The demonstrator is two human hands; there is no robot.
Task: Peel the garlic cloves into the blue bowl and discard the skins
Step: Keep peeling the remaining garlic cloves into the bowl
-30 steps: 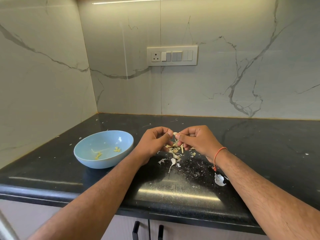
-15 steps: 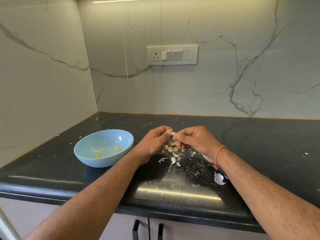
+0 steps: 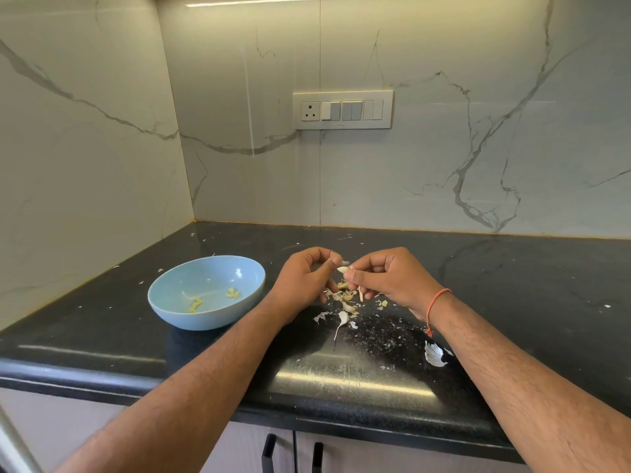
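A pale garlic clove [image 3: 342,269] is pinched between thumb and fingers of my right hand [image 3: 386,278], just above the black counter. My left hand [image 3: 305,279] sits right beside it, its fingers curled, its thumb and forefinger pinching a small scrap of skin at the clove's tip. Below the hands lies a heap of garlic skins and cloves [image 3: 345,298]. The blue bowl [image 3: 206,297] stands to the left of my left hand and holds a few yellowish peeled pieces [image 3: 232,293].
A larger white piece of garlic skin [image 3: 434,354] lies near my right forearm. Tiny flakes are scattered over the black counter [image 3: 512,285]. Marble walls close the back and left; a switch panel [image 3: 342,109] is on the back wall. Cabinet handles [image 3: 268,454] show below the front edge.
My two hands have drawn slightly apart, and the clove now shows more plainly between them. The bowl and the heap of skins have not moved.
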